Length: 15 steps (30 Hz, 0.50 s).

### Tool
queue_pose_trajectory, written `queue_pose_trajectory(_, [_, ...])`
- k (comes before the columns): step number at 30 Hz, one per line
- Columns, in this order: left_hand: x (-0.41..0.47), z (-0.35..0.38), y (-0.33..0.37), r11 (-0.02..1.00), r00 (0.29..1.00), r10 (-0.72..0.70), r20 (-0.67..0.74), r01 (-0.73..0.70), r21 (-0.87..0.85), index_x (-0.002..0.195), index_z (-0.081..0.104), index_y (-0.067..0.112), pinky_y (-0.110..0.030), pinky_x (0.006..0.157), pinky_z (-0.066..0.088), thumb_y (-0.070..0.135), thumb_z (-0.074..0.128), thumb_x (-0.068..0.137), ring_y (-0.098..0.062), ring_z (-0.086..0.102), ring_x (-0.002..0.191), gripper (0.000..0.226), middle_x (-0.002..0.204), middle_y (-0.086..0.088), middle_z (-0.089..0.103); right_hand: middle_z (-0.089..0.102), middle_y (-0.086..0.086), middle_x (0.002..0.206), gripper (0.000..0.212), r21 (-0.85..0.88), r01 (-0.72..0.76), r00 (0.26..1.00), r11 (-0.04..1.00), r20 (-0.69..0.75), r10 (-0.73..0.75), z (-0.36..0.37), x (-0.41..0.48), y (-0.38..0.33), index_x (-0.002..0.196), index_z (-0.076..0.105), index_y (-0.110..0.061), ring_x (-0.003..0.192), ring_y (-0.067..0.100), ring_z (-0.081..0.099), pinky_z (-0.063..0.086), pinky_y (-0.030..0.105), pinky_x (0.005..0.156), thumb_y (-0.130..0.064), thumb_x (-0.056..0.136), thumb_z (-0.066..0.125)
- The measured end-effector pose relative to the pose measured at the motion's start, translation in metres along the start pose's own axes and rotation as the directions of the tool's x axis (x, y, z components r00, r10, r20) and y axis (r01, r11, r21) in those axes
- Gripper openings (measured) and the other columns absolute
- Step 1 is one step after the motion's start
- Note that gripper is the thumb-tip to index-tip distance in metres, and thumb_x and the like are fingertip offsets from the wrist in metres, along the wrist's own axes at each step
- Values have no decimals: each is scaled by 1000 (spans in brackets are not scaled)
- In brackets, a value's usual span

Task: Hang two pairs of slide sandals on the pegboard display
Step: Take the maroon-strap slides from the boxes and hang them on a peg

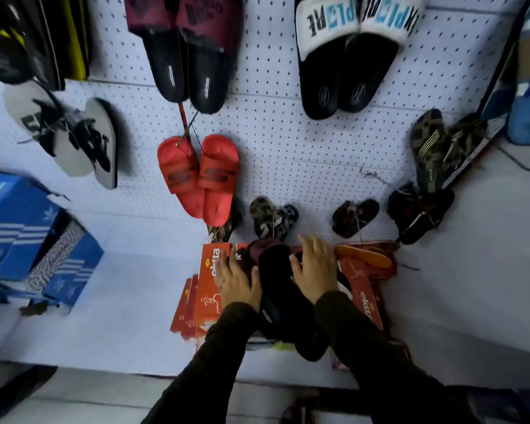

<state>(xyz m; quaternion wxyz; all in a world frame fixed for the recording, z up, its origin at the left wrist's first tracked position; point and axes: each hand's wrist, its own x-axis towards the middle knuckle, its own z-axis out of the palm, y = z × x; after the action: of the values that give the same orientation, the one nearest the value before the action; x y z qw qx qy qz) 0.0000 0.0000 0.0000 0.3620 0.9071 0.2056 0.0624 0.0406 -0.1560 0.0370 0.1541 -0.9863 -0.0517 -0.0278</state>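
Note:
A pair of black slide sandals (283, 304) with a maroon strap lies on a stack of red shoe boxes (210, 289) below the white pegboard (288, 148). My left hand (237, 280) rests on the left side of the pair, fingers spread and curled against it. My right hand (315, 270) presses on the right side, fingers spread over the toe end. Both hands clasp the pair between them. On the pegboard hang a maroon-strapped black pair (190, 50), a white-strapped black pair (349, 53) and a red pair (199, 179).
Small dark sandals (274, 217) and more pairs (418, 212) hang low on the board. Grey flip-flops (71, 139) hang at left. Blue shoe boxes (31, 237) stand at left. An orange sole (364, 255) lies on the red boxes at right.

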Motion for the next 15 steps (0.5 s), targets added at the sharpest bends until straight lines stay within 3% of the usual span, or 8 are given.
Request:
queue_pose_trajectory(2, [-4, 12, -9, 926, 924, -359, 132, 370, -72, 153, 16, 5, -44, 121, 17, 33, 55, 92, -37, 17, 148, 78, 161, -20, 14, 41, 10, 153, 55, -5, -79, 982, 997, 169, 79, 10, 4, 4, 149, 39, -13, 142, 31, 36, 32, 41, 117, -37, 100, 44])
queue_pose_trajectory(4, [-8, 26, -25, 676, 695, -655, 296, 714, -179, 153, 13, 4, -45, 119, 24, 30, 60, 90, -40, 24, 146, 83, 159, -22, 20, 45, 15, 150, 53, 15, -194, 923, 981, 340, 178, 19, 8, 13, 148, 41, -11, 141, 35, 38, 36, 45, 115, -32, 100, 47])
queue_pose_trajectory(6, [-10, 37, -34, 431, 542, -705, 457, 840, -329, 152, 20, 1, -43, 118, 31, 24, 61, 91, -39, 35, 142, 78, 154, -24, 33, 51, 18, 146, 50, 108, -309, 862, 945, 452, 230, 27, 9, 18, 148, 43, -9, 138, 36, 44, 40, 46, 113, -25, 100, 49])
queue_pose_trajectory(8, [-11, 43, -38, 366, 546, -654, 524, 834, -412, 148, 32, 0, -40, 118, 33, 19, 60, 92, -36, 44, 138, 66, 150, -23, 43, 55, 18, 144, 49, 236, -413, 828, 879, 499, 255, 31, 12, 23, 146, 47, -7, 136, 35, 49, 41, 42, 113, -18, 99, 53])
queue_pose_trajectory(12, [-15, 51, -45, 387, 625, -624, 470, 769, -508, 150, 35, 14, -45, 115, 37, 0, 62, 88, -40, 52, 130, 69, 144, -24, 51, 69, 18, 126, 38, 354, -530, 790, 771, 536, 297, 39, 16, 35, 127, 66, -1, 122, 33, 63, 45, 27, 97, -13, 91, 66])
queue_pose_trajectory(15, [-19, 49, -53, 284, 602, -536, 592, 789, -545, 153, 25, 28, -58, 104, 44, 0, 59, 90, -46, 53, 125, 77, 144, -20, 51, 71, 24, 119, 36, 395, -628, 717, 670, 628, 302, 44, 18, 40, 117, 70, 5, 114, 36, 67, 50, 38, 104, -9, 85, 72])
